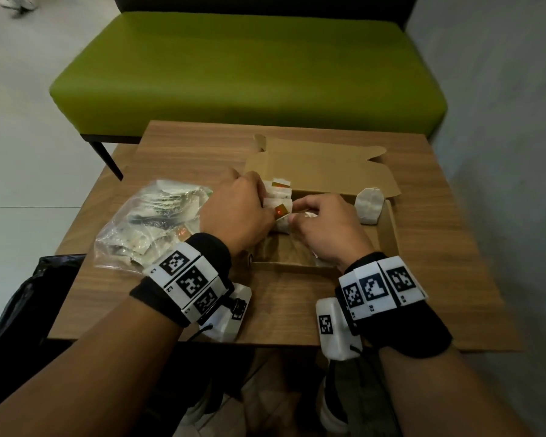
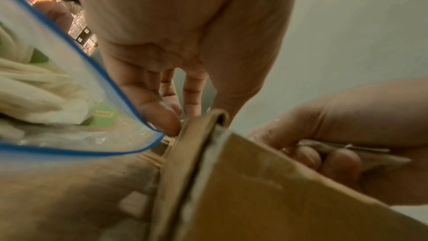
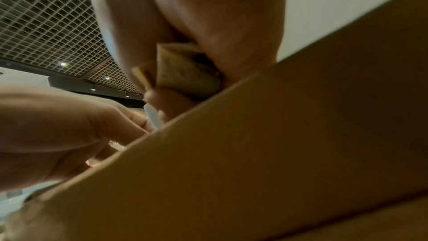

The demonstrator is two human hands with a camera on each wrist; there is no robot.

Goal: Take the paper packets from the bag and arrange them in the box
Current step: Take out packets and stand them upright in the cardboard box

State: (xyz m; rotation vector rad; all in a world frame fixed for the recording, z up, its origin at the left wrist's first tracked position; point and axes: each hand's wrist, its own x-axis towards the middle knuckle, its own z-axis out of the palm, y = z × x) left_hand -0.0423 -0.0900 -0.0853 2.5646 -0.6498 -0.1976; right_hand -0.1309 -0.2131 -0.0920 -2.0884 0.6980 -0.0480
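An open brown cardboard box (image 1: 388, 228) lies on the wooden table. Several white paper packets (image 1: 279, 197) stand in a row at its far left corner. My left hand (image 1: 260, 200) reaches over the left wall and holds that row between thumb and fingers; its fingertips (image 2: 166, 125) dip behind the box wall (image 2: 254, 190). My right hand (image 1: 300, 214) is inside the box beside the row. It grips a few folded packets (image 3: 185, 69) in its curled fingers and pinches one against the row. A clear zip bag (image 1: 152, 222) with more packets lies left of the box.
A single white packet (image 1: 368, 205) leans in the box's far right corner, and the box lid (image 1: 322, 165) lies folded back. A green bench (image 1: 246, 80) stands beyond the table. A black bag (image 1: 22, 304) sits by the table's left front edge.
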